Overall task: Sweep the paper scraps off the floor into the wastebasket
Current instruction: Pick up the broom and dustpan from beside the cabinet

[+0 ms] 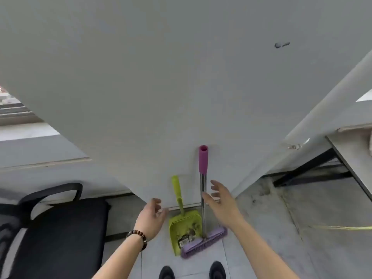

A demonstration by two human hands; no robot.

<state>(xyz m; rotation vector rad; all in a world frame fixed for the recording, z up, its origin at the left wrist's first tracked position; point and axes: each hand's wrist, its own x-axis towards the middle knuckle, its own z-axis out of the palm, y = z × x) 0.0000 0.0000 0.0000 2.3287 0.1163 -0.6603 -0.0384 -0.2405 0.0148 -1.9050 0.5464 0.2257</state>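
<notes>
Zero sweeping done yet, I'd say; this looks like the very start, tools not even picked up. Big grey wall (181, 77) fills the view, black chair (60, 228) at the left, a desk (350, 150) at the right edge, bare floor (281, 228) below, and no paper scraps and no wastebasket anywhere in view, so where they sit I can't tell. Against the wall stands the broom (203, 190), upright, pink grip on top, purple head on the floor. Just beside it on the left leans the green dustpan (186, 226), its lower edge touching the broom head. The right hand (221, 202) hovers at the broom's metal shaft, fingers spread and holding nothing; whether the thumb touches the shaft I can't say. The left hand (152, 217), with a bead bracelet (138, 236) at the wrist, is loose and empty, near the dustpan handle but apart from it. Everything is left to do: grab both tools, find the scraps, sweep, tip them in. Writing? One dark sticker (184, 241) low on the dustpan, perhaps a barcode tag, too small to read. No brand visible.
</notes>
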